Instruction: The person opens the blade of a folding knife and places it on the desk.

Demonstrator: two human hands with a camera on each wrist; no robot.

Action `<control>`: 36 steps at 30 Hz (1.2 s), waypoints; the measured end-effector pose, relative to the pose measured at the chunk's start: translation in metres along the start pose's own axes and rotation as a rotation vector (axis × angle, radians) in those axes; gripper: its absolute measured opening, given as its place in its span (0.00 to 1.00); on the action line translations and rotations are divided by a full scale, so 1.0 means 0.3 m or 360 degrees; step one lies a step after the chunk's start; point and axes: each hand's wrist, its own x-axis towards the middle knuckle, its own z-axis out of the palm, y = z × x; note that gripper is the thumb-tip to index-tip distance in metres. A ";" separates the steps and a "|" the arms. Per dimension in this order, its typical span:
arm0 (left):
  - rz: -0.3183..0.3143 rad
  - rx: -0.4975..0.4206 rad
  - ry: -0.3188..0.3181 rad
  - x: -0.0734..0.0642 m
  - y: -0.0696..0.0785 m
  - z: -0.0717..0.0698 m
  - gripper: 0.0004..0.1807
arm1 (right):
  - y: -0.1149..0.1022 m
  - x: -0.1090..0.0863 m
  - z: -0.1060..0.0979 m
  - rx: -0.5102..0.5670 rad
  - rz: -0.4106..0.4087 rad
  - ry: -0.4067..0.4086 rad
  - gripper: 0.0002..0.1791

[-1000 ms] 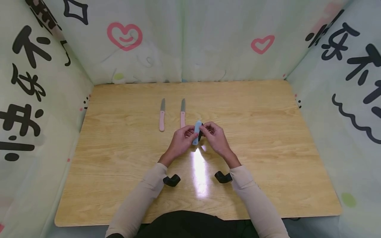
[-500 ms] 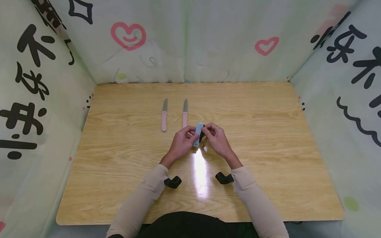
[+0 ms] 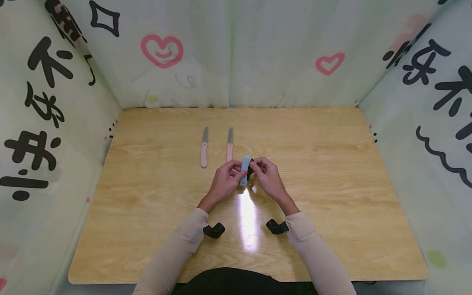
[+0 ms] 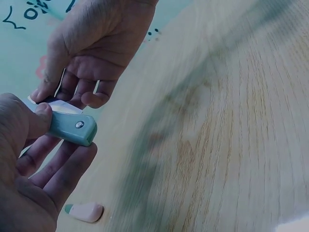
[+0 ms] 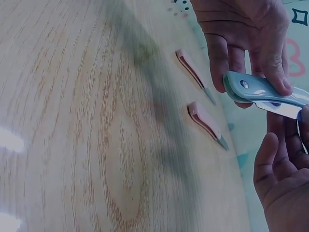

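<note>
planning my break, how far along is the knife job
Looks done: one pink knife and a second pink knife lie on the table, blades out. In hand: the left hand holds the blue knife while the right hand pinches its blade, part open. Probably left, if it should match them: opening that blade fully and laying the knife down, as it is not yet on the table.

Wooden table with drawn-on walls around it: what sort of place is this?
Probably a small makeshift work booth. Pale walls with pink hearts close in the back and both sides of a wooden table, with a blue folding knife held above it.
</note>
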 end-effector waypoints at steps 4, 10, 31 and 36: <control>-0.0034 -0.0008 -0.0009 -0.004 0.000 -0.006 0.09 | 0.004 -0.004 0.002 0.0020 -0.0031 0.0017 0.11; -0.0021 -0.0051 -0.0071 0.011 -0.001 -0.003 0.10 | 0.001 -0.012 -0.010 0.0016 -0.0072 0.0064 0.11; -0.0038 -0.0074 0.0010 -0.004 -0.020 -0.006 0.11 | -0.044 -0.016 0.006 0.0109 0.0018 -0.0014 0.11; -0.0022 -0.0084 0.0007 -0.005 -0.018 -0.009 0.11 | -0.112 -0.033 0.010 0.0096 -0.0016 -0.0023 0.10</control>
